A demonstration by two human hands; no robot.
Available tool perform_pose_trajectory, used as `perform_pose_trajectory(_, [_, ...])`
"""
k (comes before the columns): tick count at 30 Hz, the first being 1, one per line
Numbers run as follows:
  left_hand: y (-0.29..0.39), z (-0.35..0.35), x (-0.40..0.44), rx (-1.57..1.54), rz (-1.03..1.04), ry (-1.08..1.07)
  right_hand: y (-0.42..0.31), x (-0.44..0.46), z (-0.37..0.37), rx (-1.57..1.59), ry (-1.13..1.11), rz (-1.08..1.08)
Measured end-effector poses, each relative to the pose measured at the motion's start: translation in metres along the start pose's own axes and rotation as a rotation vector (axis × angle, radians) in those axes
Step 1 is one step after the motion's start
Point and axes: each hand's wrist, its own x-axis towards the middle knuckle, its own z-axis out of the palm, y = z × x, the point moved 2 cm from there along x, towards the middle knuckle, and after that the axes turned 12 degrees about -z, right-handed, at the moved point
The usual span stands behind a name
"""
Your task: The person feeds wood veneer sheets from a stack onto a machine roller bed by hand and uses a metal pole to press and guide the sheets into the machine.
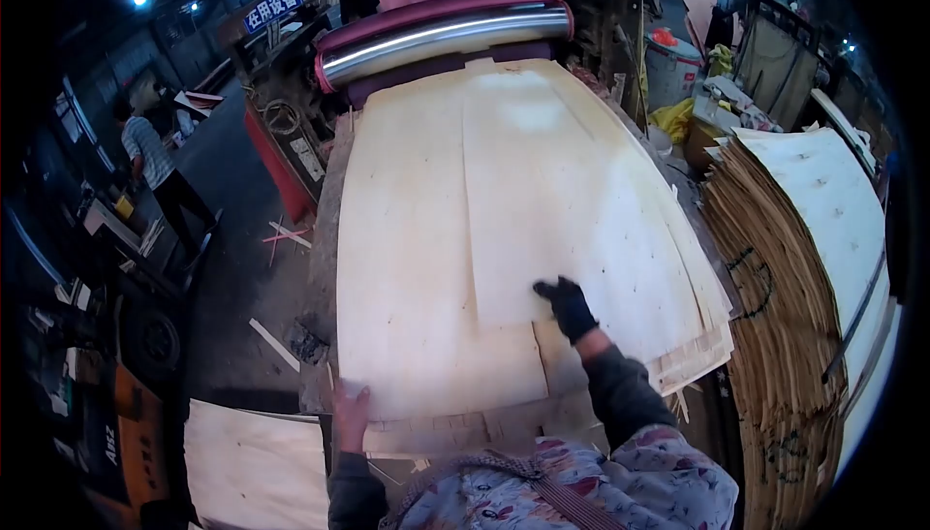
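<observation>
Wide, pale wood veneer sheets (pixel 407 268) lie stacked in front of me, and their far edge reaches the roller machine. A narrower veneer piece (pixel 542 201) overlaps the sheet beneath it on the right side. My left hand (pixel 351 416), bare, is at the near left corner of the stack with thumb and fingers apart. My right hand (pixel 567 307), in a black glove, rests over the near part of the narrower piece, some fingers stretched to the left. Its palm side is hidden. A dark crack or seam runs through the sheet below this hand.
Beyond the sheets is a machine with a shiny metal roller (pixel 446 44) and a red one. A tall veneer stack (pixel 775 307) stands close on my right. More veneer (pixel 257 462) lies at lower left. A person (pixel 155 157) walks at left, near an orange vehicle (pixel 140 423).
</observation>
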Motion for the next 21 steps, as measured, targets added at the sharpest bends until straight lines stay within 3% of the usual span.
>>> perform_pose_trajectory(1, [-0.004,-0.002,0.005,0.006,0.002,0.004,-0.012,0.033,-0.007,0.305,0.119,0.332])
perform_pose_trajectory(3, [-0.014,-0.006,0.014,-0.132,-0.213,-0.179,0.004,0.089,-0.01,0.343,0.156,0.433])
perform_pose_trajectory(4, [-0.007,-0.008,0.01,-0.258,-0.137,-0.179,0.093,0.122,0.014,0.42,0.263,0.168])
perform_pose_trajectory(5, [-0.001,-0.013,0.011,-0.25,-0.136,-0.172,0.088,0.142,0.013,0.546,0.32,0.3])
perform_pose_trajectory(6, [0.001,-0.017,0.011,-0.298,-0.226,-0.185,0.061,0.16,-0.003,0.258,0.173,0.428])
perform_pose_trajectory(7, [0.002,-0.022,0.008,-0.346,-0.32,-0.2,0.067,0.177,-0.006,0.333,0.171,0.367])
perform_pose_trajectory(10, [0.014,-0.045,0.004,-0.352,-0.302,-0.222,0.055,0.173,0.002,0.938,0.539,0.367])
perform_pose_trajectory(11, [0.018,-0.054,0.003,-0.349,-0.306,-0.223,0.061,0.157,0.009,0.938,0.538,0.372])
perform_pose_trajectory(13, [0.027,-0.069,0.001,-0.497,-0.33,-0.337,0.063,0.105,0.024,1.119,0.32,0.265])
perform_pose_trajectory(15, [0.031,-0.081,0.003,-0.558,-0.336,-0.365,0.043,0.033,0.032,1.247,-0.046,0.241])
perform_pose_trajectory(17, [0.036,-0.093,0.005,-0.773,-0.251,-0.429,-0.004,-0.042,0.031,1.403,-0.113,0.477])
perform_pose_trajectory(18, [0.044,-0.102,0.003,-0.721,-0.235,-0.436,-0.029,-0.073,0.028,1.228,-0.208,0.54])
perform_pose_trajectory(21, [0.066,-0.12,-0.003,-0.747,-0.159,-0.531,-0.074,-0.143,0.017,1.276,-0.293,0.773])
